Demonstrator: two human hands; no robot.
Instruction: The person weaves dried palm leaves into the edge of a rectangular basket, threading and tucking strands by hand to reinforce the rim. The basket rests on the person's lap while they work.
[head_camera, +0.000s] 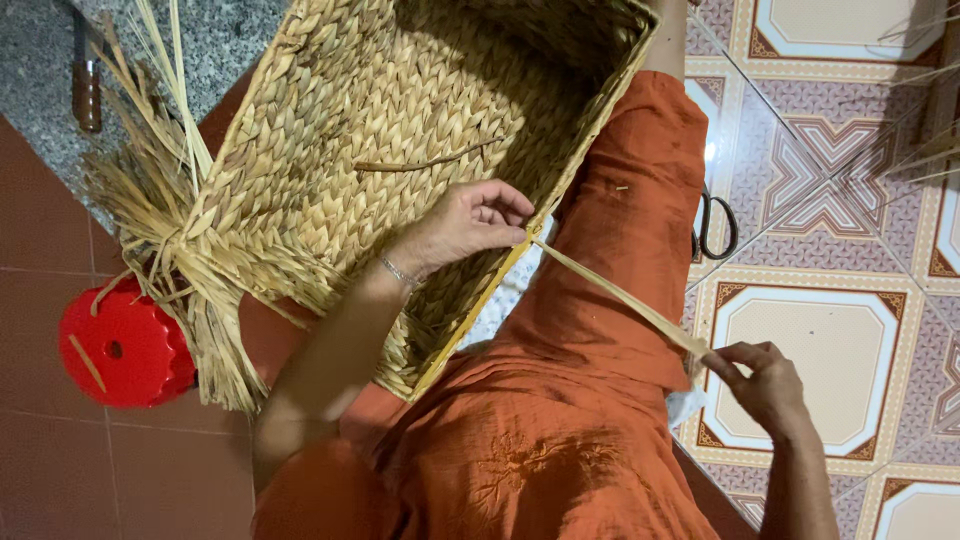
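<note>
Pinching the near rim of the woven basket (380, 130), the left hand (470, 222) had its fingers curled shut on the spot where a flat straw strand (620, 297) left the weave. The right hand (765, 385) was closed on the strand's far end, out past the knee and well away from the basket, so the strand ran taut and straight between the two hands. The basket lay tilted across the person's lap on orange cloth (560, 430), its inside facing up. A loose twig of fibre (425, 162) rested on the basket's floor. At the basket's far corner, a bundle of unworked straw ends (160, 215) fanned out, and beyond that corner a red plastic stool (125, 345) stood on the floor. Black scissors (715, 228) lay on the patterned tiles (830, 190) beside the basket's rim side. The strand looked light, dry and pliable yet prone to splitting, best held flat near its end.
</note>
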